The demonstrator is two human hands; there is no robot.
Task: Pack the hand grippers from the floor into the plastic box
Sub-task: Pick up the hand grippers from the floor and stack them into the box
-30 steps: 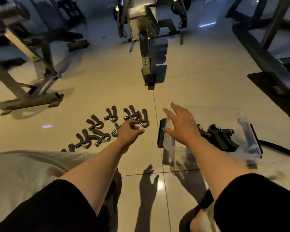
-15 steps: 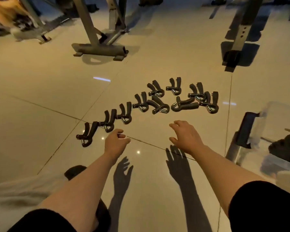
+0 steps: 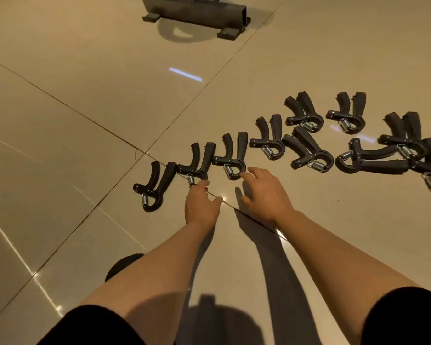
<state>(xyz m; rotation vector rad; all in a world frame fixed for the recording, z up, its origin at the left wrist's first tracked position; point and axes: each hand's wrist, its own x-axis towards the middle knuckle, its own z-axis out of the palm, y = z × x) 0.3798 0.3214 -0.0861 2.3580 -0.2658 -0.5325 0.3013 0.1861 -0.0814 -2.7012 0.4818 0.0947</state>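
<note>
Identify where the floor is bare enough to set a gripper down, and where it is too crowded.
Bare floor lies left of the leftmost gripper, and between the row and the metal foot. Below the row, bare tile lies right of the right hand. It is crowded at the overlapping right-end grippers and around the left hand.

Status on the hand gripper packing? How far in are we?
Done: nothing this view can confirm; the plastic box is out of frame. In hand: neither hand holds anything. The left hand reaches the second gripper from the left, and the right hand nears the third gripper. Left: about ten hand grippers on the floor, from the leftmost gripper to the overlapping ones at the right edge.
</note>
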